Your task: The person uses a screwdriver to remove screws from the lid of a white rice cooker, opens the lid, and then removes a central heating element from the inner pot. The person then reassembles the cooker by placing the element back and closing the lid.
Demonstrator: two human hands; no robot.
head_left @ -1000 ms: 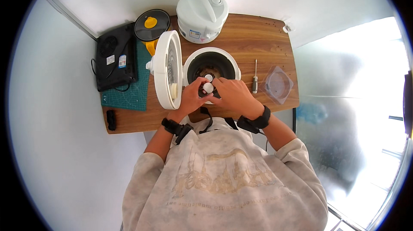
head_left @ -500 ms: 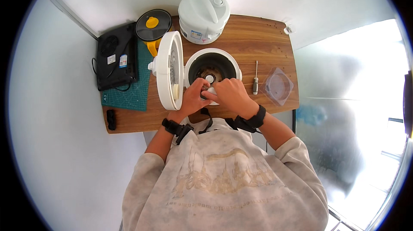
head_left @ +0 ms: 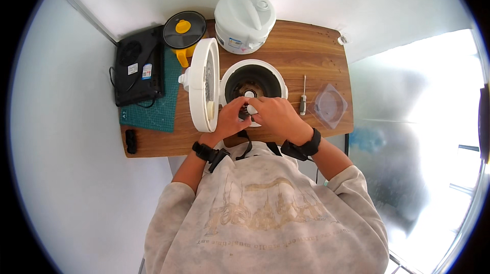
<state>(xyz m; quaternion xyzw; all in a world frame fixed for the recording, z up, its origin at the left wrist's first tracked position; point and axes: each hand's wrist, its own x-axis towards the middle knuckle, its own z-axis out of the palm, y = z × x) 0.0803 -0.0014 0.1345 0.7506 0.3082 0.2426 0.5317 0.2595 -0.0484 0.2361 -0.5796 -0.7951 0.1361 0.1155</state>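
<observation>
In front of me stands a white rice cooker (head_left: 284, 81) with its round lid (head_left: 196, 95) swung up to the left. Its dark inside has a brownish floor with a pale round disc (head_left: 249, 94) in the middle. Both hands meet over the cooker's near rim. My left hand (head_left: 230, 121) and my right hand (head_left: 280, 117) pinch a small whitish piece (head_left: 251, 109) between their fingertips. Its kind cannot be made out, and the fingers cover much of it.
A screwdriver (head_left: 303, 101) and a clear plastic tray (head_left: 329, 105) lie on the right. Behind stands another white cooker (head_left: 244, 24). At left are a yellow pot with a dark lid (head_left: 185, 30), an upturned black appliance (head_left: 140, 72), a green mat (head_left: 153, 121) and a black object (head_left: 131, 141).
The fingers of my right hand have shifted around the small whitish piece, and more of it shows. My left hand stays almost in place. The whole view has moved slightly.
</observation>
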